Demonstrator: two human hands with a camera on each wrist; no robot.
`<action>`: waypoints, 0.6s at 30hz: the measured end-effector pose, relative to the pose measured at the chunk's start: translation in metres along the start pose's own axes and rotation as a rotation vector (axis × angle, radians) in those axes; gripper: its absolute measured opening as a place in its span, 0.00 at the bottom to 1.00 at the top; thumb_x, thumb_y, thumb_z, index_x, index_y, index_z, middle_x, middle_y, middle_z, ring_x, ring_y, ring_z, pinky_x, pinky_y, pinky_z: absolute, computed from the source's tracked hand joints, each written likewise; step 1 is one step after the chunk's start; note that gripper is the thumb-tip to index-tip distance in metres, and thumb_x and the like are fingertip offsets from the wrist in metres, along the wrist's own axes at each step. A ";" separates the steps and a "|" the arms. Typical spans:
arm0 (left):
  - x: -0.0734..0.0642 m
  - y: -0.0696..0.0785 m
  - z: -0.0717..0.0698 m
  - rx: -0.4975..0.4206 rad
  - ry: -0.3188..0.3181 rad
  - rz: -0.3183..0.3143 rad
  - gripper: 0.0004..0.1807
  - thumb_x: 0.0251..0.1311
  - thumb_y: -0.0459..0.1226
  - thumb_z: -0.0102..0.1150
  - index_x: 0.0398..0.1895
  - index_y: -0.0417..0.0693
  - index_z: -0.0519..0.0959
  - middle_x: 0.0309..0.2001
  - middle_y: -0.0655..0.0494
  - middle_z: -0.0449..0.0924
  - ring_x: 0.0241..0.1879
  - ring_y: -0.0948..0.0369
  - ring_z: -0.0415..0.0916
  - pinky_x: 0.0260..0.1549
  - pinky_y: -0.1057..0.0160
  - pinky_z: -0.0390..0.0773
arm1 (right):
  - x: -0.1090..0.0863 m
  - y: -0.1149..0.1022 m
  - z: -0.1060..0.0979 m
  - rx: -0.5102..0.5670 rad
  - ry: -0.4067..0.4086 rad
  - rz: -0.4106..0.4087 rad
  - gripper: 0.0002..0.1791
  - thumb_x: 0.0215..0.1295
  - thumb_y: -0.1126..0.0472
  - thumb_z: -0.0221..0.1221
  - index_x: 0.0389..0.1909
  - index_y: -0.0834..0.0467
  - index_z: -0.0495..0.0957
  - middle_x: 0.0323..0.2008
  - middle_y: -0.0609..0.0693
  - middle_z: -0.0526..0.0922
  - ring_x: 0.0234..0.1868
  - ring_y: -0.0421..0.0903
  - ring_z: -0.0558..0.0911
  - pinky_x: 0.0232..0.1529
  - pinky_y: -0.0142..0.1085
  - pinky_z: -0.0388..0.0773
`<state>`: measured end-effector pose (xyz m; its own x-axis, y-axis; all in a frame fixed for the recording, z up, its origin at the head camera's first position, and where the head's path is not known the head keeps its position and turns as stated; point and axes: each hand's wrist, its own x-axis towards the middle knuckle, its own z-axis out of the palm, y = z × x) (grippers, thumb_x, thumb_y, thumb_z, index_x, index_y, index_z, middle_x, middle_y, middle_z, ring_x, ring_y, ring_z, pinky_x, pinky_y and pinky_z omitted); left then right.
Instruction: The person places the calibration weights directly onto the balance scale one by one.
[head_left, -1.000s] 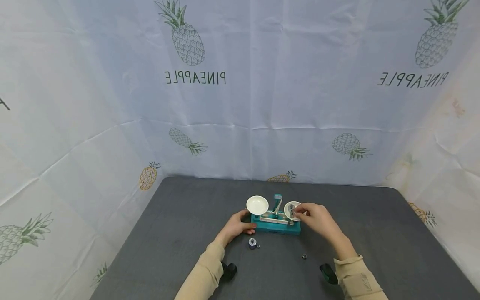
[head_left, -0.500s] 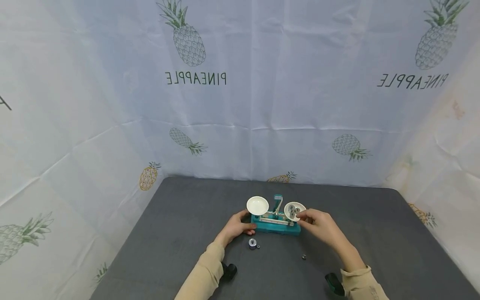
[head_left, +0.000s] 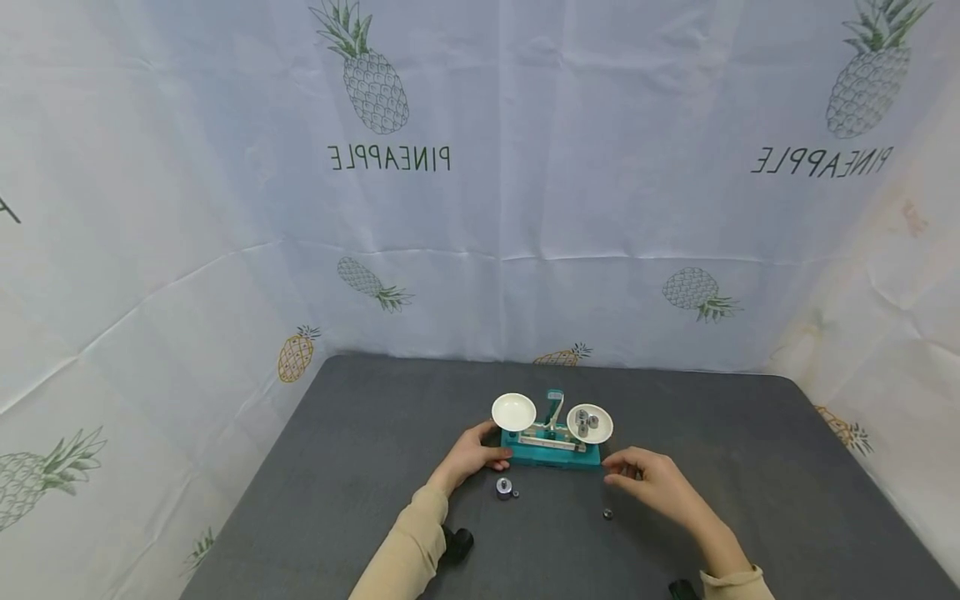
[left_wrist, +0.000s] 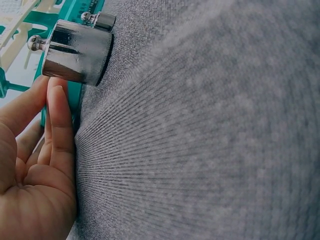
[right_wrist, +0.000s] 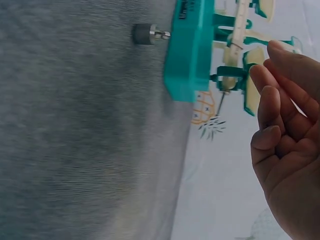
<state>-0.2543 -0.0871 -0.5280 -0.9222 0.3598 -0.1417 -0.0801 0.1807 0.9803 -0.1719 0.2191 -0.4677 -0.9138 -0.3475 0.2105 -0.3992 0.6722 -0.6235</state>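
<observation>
A teal balance scale [head_left: 551, 456] stands on the table with two white pans. My left hand [head_left: 468, 454] grips the left end of its base; in the left wrist view that hand's thumb and fingers [left_wrist: 61, 120] meet the teal base. The left pan [head_left: 513, 412] holds nothing. On the right pan [head_left: 604, 427] sit three small metal weights [head_left: 582, 429]. Just off the base's right end, my right hand [head_left: 652, 482] hovers with nothing in it, its fingers [right_wrist: 270, 102] loosely bent in the right wrist view.
In front of the scale stand a large chrome weight [head_left: 504, 489] and a tiny weight [head_left: 516, 494] beside it. Another small weight [head_left: 607, 514] lies nearer the right forearm. A pineapple-print curtain [head_left: 480, 200] rises behind the grey table [head_left: 360, 433].
My right hand has let go of a weight on the right pan and drawn back, down and to the right. My left hand has kept its place on the scale.
</observation>
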 end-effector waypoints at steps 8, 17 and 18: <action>-0.001 -0.001 0.000 -0.001 -0.002 -0.003 0.39 0.54 0.35 0.64 0.68 0.38 0.58 0.47 0.41 0.76 0.27 0.64 0.81 0.30 0.63 0.83 | -0.010 0.012 0.010 0.066 -0.103 0.051 0.12 0.58 0.54 0.62 0.38 0.57 0.82 0.29 0.41 0.81 0.26 0.27 0.71 0.23 0.27 0.71; -0.001 0.001 0.000 -0.009 -0.003 -0.005 0.39 0.53 0.34 0.64 0.68 0.38 0.59 0.48 0.40 0.76 0.26 0.65 0.81 0.30 0.63 0.83 | -0.016 0.018 0.017 0.115 -0.209 0.103 0.11 0.55 0.55 0.64 0.35 0.58 0.82 0.26 0.43 0.80 0.24 0.28 0.71 0.23 0.27 0.70; -0.001 0.001 0.000 -0.008 -0.004 -0.004 0.39 0.53 0.34 0.64 0.68 0.37 0.59 0.48 0.40 0.76 0.26 0.65 0.81 0.30 0.63 0.83 | -0.016 0.019 0.017 0.115 -0.213 0.108 0.11 0.55 0.55 0.65 0.35 0.58 0.82 0.26 0.43 0.80 0.24 0.28 0.71 0.23 0.27 0.70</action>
<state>-0.2532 -0.0870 -0.5270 -0.9206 0.3624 -0.1456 -0.0865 0.1744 0.9809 -0.1633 0.2259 -0.4959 -0.9094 -0.4156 -0.0177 -0.2777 0.6383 -0.7180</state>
